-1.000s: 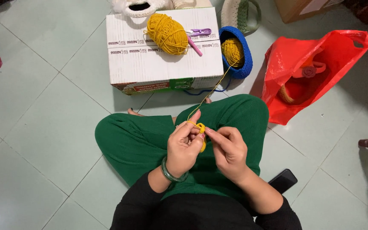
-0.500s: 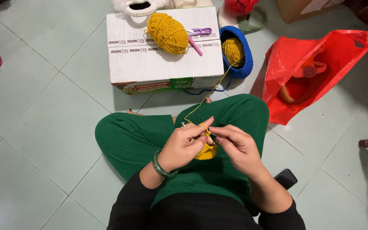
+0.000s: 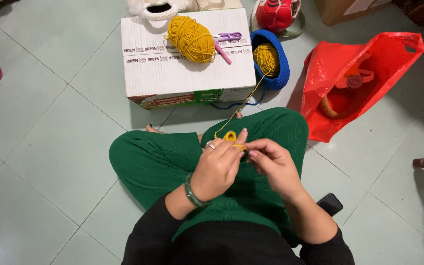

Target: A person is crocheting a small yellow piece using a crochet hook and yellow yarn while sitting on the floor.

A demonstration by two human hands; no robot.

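Observation:
I sit cross-legged on the floor in green trousers. My left hand (image 3: 219,164) pinches a small yellow crochet piece (image 3: 230,136) over my lap, with a green bangle on that wrist. My right hand (image 3: 271,164) meets it from the right, fingers closed; a hook in it is too small to make out. A yellow yarn strand (image 3: 244,105) runs from the piece up to a yellow ball inside a blue crocheted bowl (image 3: 279,73). A second yellow yarn ball (image 3: 191,39) lies on a white cardboard box (image 3: 172,73).
Purple scissors (image 3: 229,37) and a pink hook lie on the box. A red plastic bag (image 3: 364,73) lies open at the right. A black phone (image 3: 330,203) rests by my right knee. A red and white object (image 3: 278,13) stands behind the bowl.
Both hands have kept working the yellow piece, shifting slightly; the piece now shows above my left fingers. The view has tilted a little.

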